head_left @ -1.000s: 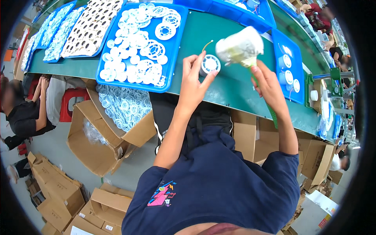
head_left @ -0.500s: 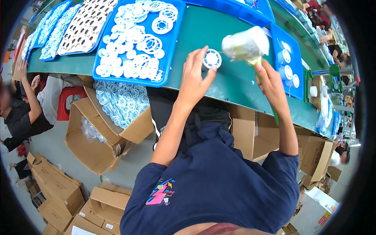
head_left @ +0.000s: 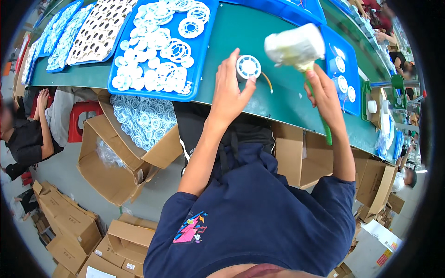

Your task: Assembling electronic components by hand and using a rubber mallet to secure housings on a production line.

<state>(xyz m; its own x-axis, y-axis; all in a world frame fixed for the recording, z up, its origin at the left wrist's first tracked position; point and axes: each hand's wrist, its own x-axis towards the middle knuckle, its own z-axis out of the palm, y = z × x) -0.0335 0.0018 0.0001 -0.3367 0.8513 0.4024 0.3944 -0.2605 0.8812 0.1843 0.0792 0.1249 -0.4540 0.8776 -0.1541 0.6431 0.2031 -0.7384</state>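
My left hand (head_left: pixel 229 95) is closed round the side of a small cylindrical part with a white slotted disc on top (head_left: pixel 248 67), thumb on the near side. The part stands on the green table (head_left: pixel 241 30), and a short wire lead (head_left: pixel 268 82) sticks out to its right. Gripped in my right hand (head_left: pixel 324 95) is a mallet (head_left: pixel 295 46) with a green handle and a bulky, white-wrapped head. The mallet head is raised up and to the right of the part, apart from it.
A blue tray (head_left: pixel 197 78) of white discs and slotted rings lies to the left, with further loaded trays beyond. At right, another blue tray (head_left: pixel 351 69) holds similar cylindrical parts. Below the table edge stand open cardboard boxes (head_left: pixel 287 153). A seated person (head_left: pixel 32 134) is at far left.
The mallet has shifted slightly right. The part is turned or shifted a little to the left in my left hand, and its wire lead now shows clearly.
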